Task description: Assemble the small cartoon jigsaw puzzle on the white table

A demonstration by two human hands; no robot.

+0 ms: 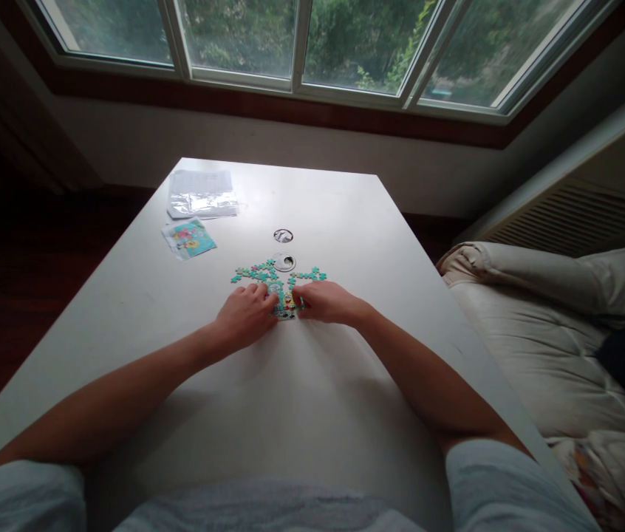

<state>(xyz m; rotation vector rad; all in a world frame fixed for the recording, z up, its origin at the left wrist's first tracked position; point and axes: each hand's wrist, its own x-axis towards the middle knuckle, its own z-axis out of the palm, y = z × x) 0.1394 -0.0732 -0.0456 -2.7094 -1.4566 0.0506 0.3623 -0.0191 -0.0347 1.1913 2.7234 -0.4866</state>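
Observation:
A partly joined jigsaw puzzle (289, 301), with a yellow cartoon figure on it, lies flat on the white table between my hands. My left hand (247, 309) rests along its left side, fingers slightly bent and touching it. At the right side, my right hand (328, 301) has its fingers curled together close to the puzzle; what is between the fingertips, if anything, is hidden. Loose teal puzzle pieces (255, 272) are spread just beyond my left hand, and several more pieces (312, 274) lie beyond my right.
Two small round items, a ring-shaped one (284, 262) and a dark-patterned disc (283, 236), lie past the pieces. A teal picture card (189, 239) and a clear plastic packet (202, 195) sit at the far left. A cushioned pale seat (517, 347) stands right of the table (312, 414).

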